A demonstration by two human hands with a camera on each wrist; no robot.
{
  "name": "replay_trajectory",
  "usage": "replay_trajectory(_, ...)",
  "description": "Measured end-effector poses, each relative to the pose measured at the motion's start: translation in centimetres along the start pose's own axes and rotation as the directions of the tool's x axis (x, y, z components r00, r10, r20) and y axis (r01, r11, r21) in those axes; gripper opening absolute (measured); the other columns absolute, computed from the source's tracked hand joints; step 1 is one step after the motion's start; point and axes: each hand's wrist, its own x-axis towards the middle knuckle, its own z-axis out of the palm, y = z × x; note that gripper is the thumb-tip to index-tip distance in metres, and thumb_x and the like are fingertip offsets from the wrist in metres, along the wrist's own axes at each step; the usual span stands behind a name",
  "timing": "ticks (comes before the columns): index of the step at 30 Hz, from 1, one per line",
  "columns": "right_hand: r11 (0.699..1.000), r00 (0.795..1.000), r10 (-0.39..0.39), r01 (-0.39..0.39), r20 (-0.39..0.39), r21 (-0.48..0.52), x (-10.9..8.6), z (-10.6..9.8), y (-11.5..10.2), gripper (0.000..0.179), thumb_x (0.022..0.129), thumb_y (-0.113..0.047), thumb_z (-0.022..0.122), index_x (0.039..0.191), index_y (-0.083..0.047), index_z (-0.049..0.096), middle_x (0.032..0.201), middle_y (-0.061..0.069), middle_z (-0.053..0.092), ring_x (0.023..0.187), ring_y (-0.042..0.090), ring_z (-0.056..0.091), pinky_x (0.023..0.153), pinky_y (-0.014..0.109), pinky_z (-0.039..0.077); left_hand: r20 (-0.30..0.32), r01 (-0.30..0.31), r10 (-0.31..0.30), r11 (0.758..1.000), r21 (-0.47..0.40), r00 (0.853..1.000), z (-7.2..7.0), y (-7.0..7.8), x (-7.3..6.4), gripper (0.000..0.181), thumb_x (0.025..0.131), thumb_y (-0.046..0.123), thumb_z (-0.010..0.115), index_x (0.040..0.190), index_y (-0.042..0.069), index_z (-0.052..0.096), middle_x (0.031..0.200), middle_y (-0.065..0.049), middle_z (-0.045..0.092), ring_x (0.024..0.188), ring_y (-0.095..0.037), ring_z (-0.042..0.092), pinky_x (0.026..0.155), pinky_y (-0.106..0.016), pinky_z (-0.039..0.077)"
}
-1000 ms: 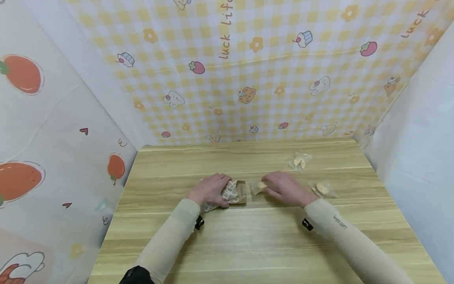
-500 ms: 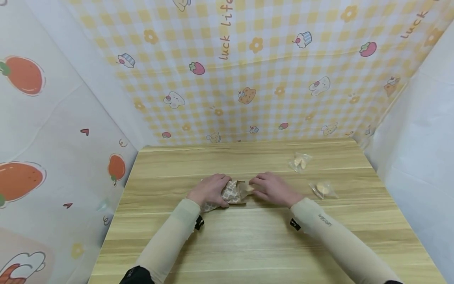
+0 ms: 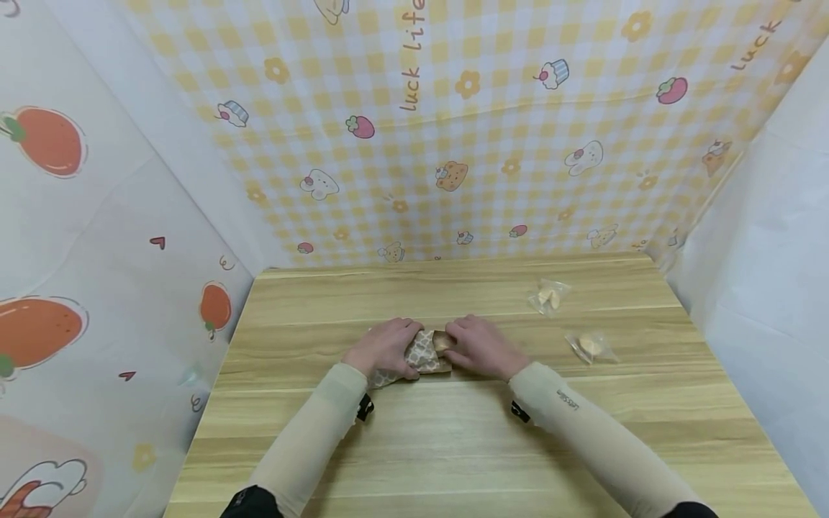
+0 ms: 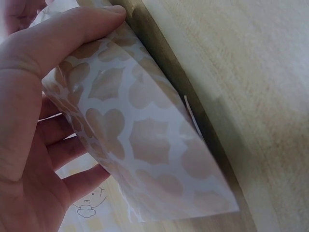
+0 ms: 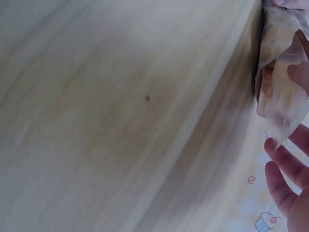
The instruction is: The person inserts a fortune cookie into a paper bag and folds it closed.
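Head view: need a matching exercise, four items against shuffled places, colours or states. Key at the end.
Items
1. Left grip
2. Bag
3. Wall cloth
4. Right grip

Matches
A. Tan-and-white pattern
B. At the bag's open end
C. Gripping the bag's patterned body
D. Yellow-and-white checks

Pairs: 1-C, 2-A, 3-D, 4-B

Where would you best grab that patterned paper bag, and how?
Probably around the middle of the paper bag, from the left, as the left hand does: its open mouth faces the right hand, so this grip leaves that end accessible.
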Motion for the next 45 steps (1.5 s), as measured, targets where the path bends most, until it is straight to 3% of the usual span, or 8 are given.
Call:
replay_trajectory(5,1.000,1.000,-0.005,0.005,-0.009,0.002,0.2,0.6,0.0,0.023,0.095,-0.036,0.079,0.090,-0.018,0.064,0.093,-0.004,0.066,0.089,0.019,0.061,0.079,0.036,0.054,-0.004,-0.001,0.001,1.000,0.001,1.000,0.0,0.0,0.0,0.096,0.074,0.051,0.091,0.151,0.008,0.052,0.146,-0.009,0.060,0.133,-0.026,0.057,0.113,-0.041,0.049)
replay_trajectory(12,0.990,0.999,-0.054,0.054,0.000,0.129,0.4,0.8,0.3,0.020,0.094,-0.031,0.080,0.102,-0.016,0.070,0.108,-0.001,0.073,0.107,0.022,0.065,0.096,0.041,0.056,-0.001,0.003,-0.003,1.000,-0.001,1.000,0.0,0.0,0.0,0.097,0.074,0.051,0.091,0.150,0.008,0.052,0.144,-0.009,0.061,0.130,-0.026,0.058,0.111,-0.042,0.051)
replay_trajectory(19,0.969,0.995,-0.085,0.071,0.047,0.238,0.2,0.6,0.6,0.016,0.098,-0.029,0.075,0.108,-0.018,0.072,0.128,0.001,0.071,0.125,0.022,0.060,0.112,0.043,0.050,-0.006,-0.006,0.006,1.000,-0.002,1.000,0.0,-0.1,0.0,0.096,0.073,0.051,0.092,0.150,0.007,0.052,0.142,-0.009,0.062,0.129,-0.026,0.059,0.110,-0.042,0.051)
replay_trajectory(25,0.970,0.998,-0.068,0.070,-0.018,0.234,0.0,0.0,1.0,0.019,0.098,-0.014,0.074,0.117,-0.009,0.073,0.128,0.006,0.069,0.122,0.026,0.062,0.109,0.046,0.052,-0.017,-0.010,0.010,1.000,-0.001,1.000,0.1,-0.2,0.1,0.095,0.073,0.050,0.092,0.149,0.007,0.053,0.140,-0.009,0.062,0.127,-0.026,0.060,0.109,-0.042,0.052)
replay_trajectory(29,0.969,0.995,-0.104,0.101,-0.001,0.225,0.0,-0.1,1.4,0.022,0.097,-0.010,0.074,0.119,-0.008,0.075,0.125,0.007,0.071,0.118,0.025,0.066,0.106,0.044,0.055,-0.014,-0.003,0.003,1.000,0.012,1.000,0.0,-0.2,0.0,0.096,0.073,0.051,0.092,0.149,0.008,0.053,0.140,-0.009,0.063,0.127,-0.026,0.060,0.109,-0.042,0.052)
replay_trajectory(34,0.956,0.985,-0.170,0.159,0.024,0.247,0.1,0.3,1.4,0.024,0.096,-0.010,0.076,0.119,-0.008,0.077,0.123,0.008,0.074,0.116,0.025,0.068,0.104,0.043,0.056,-0.010,-0.002,0.002,1.000,0.004,1.000,0.0,-0.2,0.0,0.096,0.073,0.051,0.092,0.149,0.008,0.053,0.140,-0.008,0.063,0.127,-0.026,0.060,0.109,-0.042,0.052)
replay_trajectory(38,0.949,0.985,-0.163,0.143,0.051,0.280,0.4,0.6,1.2,0.023,0.096,-0.013,0.076,0.119,-0.011,0.078,0.126,0.006,0.073,0.119,0.024,0.067,0.106,0.040,0.055,-0.007,-0.008,0.008,1.000,0.001,1.000,0.0,-0.2,0.0,0.095,0.074,0.051,0.092,0.149,0.008,0.053,0.141,-0.009,0.062,0.128,-0.026,0.059,0.110,-0.042,0.051)
replay_trajectory(45,0.932,0.977,-0.212,0.196,0.019,0.305,0.8,1.0,0.7,0.019,0.096,-0.011,0.076,0.114,-0.009,0.080,0.122,0.008,0.074,0.116,0.025,0.069,0.104,0.041,0.056,-0.005,-0.012,0.012,1.000,-0.006,1.000,0.1,-0.1,-0.1,0.097,0.073,0.051,0.091,0.150,0.007,0.052,0.142,-0.009,0.061,0.129,-0.026,0.059,0.111,-0.042,0.050)
